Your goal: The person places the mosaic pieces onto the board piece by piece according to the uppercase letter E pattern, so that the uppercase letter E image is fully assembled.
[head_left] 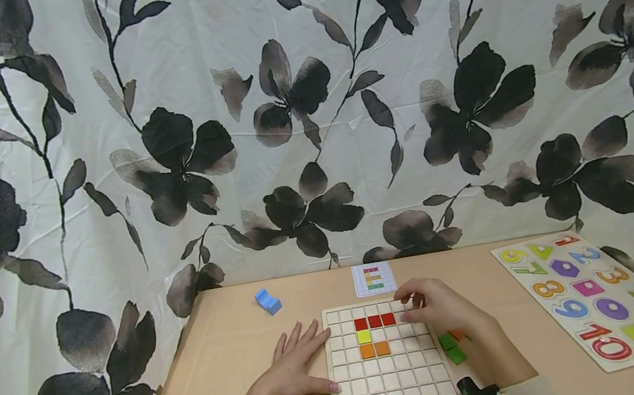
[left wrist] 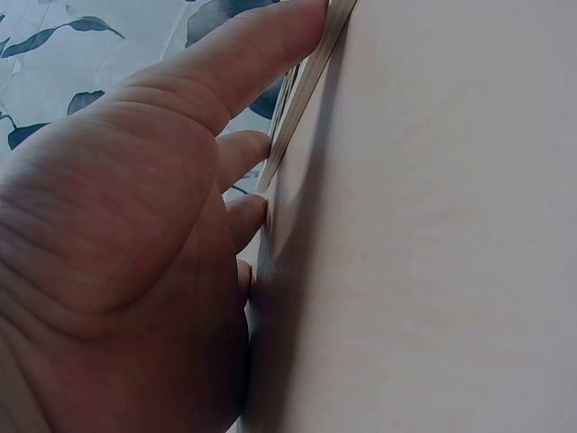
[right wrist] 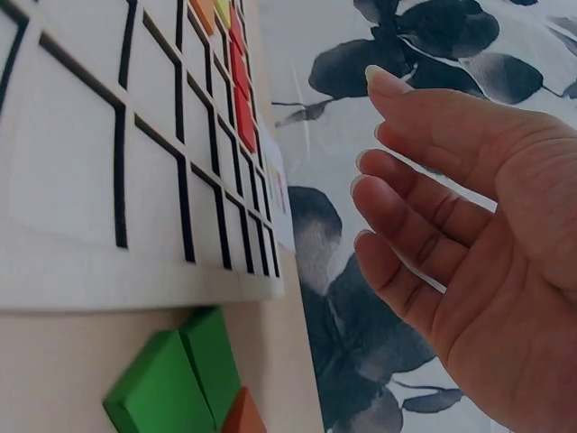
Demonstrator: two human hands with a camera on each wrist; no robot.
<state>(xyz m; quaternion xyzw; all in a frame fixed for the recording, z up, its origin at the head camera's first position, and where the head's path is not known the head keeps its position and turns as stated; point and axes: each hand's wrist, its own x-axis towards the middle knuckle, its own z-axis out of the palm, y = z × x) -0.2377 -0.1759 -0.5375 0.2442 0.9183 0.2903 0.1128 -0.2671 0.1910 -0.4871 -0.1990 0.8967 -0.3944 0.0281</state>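
A white grid board (head_left: 393, 382) with a pale wooden frame lies flat on the table. In its cells sit a row of three red tiles (head_left: 374, 321), one yellow tile (head_left: 364, 336) and two orange tiles (head_left: 375, 350). My left hand (head_left: 295, 370) is spread at the board's left side, its thumb and fingertips touching the edge. Over the upper right corner hovers my right hand (head_left: 438, 303), fingers loosely bent, with nothing between them in the right wrist view. Green tiles (right wrist: 162, 388) and an orange piece (right wrist: 245, 415) lie beside the board's right edge, partly under my right arm.
A small card (head_left: 360, 288) with a coloured tile pattern lies behind the board. To its left is a blue block (head_left: 268, 301). A number and shape puzzle board (head_left: 565, 285) covers the table's right side. A floral curtain (head_left: 310, 156) hangs behind the table.
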